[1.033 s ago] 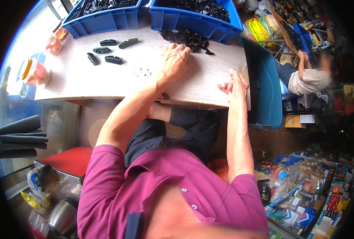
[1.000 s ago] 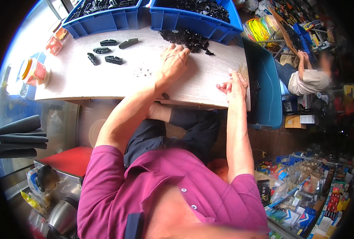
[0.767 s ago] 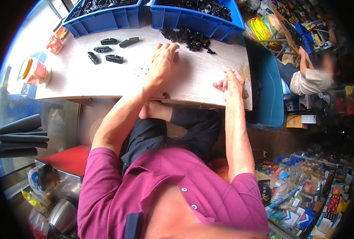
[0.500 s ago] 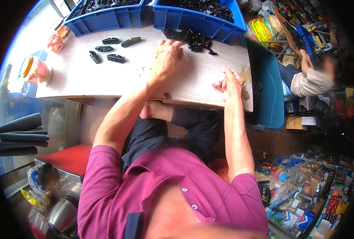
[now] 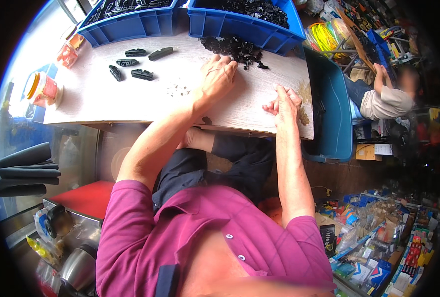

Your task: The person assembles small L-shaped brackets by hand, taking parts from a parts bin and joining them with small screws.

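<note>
My left hand [image 5: 218,79] lies palm down on the pale wooden table [image 5: 106,99], fingers spread, fingertips at the edge of a heap of small black plastic parts [image 5: 232,47]. My right hand [image 5: 283,103] rests near the table's right front corner, fingers close together and thumb sticking out to the left; whether it holds a small piece I cannot tell. Several longer black plastic pieces [image 5: 133,62] lie in a loose group at the table's back left. A few tiny dark bits [image 5: 179,89] are scattered left of my left hand.
Two blue bins [image 5: 240,22] of black parts stand along the table's far edge. A teal tub [image 5: 336,114] sits off the right end. An orange-lidded jar [image 5: 40,88] stands at the left edge. Another person [image 5: 386,99] sits at the far right.
My left hand drew back a little to the left along the table, then returned to the heap's edge. My right hand stayed by the right corner.
</note>
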Available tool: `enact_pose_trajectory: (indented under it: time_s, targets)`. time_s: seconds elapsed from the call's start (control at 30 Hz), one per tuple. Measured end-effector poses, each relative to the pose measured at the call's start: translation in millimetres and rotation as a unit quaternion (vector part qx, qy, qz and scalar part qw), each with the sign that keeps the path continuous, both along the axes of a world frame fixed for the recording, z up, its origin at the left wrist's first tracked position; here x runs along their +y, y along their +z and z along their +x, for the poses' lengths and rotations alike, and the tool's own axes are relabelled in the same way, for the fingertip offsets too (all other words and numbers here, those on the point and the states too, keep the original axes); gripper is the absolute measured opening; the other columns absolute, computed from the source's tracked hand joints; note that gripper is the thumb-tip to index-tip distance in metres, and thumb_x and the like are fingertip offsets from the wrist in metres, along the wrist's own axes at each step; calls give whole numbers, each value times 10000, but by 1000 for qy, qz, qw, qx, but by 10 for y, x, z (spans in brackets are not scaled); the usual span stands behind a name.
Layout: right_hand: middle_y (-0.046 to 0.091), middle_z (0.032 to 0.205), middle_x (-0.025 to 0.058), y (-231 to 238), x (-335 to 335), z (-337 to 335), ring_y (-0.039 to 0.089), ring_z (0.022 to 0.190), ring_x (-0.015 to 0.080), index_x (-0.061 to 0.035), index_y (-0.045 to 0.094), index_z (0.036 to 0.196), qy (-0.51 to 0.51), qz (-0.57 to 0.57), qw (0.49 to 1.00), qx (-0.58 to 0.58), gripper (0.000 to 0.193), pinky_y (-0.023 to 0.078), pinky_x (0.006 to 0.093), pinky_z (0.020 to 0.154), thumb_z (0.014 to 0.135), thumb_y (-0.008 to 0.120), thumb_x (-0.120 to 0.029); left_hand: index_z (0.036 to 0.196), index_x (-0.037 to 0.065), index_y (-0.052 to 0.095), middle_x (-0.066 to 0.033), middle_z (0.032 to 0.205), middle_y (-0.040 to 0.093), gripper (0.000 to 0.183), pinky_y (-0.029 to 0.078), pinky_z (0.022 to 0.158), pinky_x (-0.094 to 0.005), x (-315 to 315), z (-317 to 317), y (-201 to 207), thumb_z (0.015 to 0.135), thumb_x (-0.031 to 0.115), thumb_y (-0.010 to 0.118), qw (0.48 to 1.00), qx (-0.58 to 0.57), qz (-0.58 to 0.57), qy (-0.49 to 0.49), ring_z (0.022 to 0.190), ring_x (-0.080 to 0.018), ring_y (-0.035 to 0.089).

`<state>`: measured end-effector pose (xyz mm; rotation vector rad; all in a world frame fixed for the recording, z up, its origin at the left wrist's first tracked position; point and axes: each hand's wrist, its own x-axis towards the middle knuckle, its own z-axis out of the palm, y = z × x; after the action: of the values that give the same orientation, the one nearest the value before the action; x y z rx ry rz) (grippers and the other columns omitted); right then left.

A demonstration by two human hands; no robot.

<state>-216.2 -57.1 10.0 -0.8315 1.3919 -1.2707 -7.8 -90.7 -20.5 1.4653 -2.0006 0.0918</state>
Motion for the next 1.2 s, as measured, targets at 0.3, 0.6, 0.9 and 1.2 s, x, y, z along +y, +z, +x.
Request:
enact_pose_trajectory:
  time_s: [0.3,0.6,0.9,1.2]
  targets:
    - [477,470,38,-46,-13,20,482,374,114,-31,560,816,-11,0,1000,10,191,558,341,440,843,673,-183,891,85,664,-95,855,624,129,476,786,-415,5,-224,159,782,155,654,998,58,31,25,899,-300,569]
    - [477,473,15,-24,-13,70,475,373,89,-49,569,820,-14,7,1000,20,188,543,316,422,842,687,-194,853,73,625,-126,905,615,73,485,761,-451,-83,-334,27,797,113,600,996,48,14,67,900,-325,568]
    - [438,446,-21,-53,17,58,469,372,93,-67,592,871,41,-22,999,18,202,525,313,437,831,722,-217,948,40,601,-144,856,653,109,500,732,-409,226,-246,140,877,121,585,954,271,126,13,781,-303,637]
    - [561,546,6,-49,68,295,444,382,66,15,656,986,194,-79,977,-27,264,400,222,406,801,763,-141,924,26,627,-51,800,647,122,521,594,-257,489,-268,-54,879,139,630,644,712,260,-105,671,-107,592]
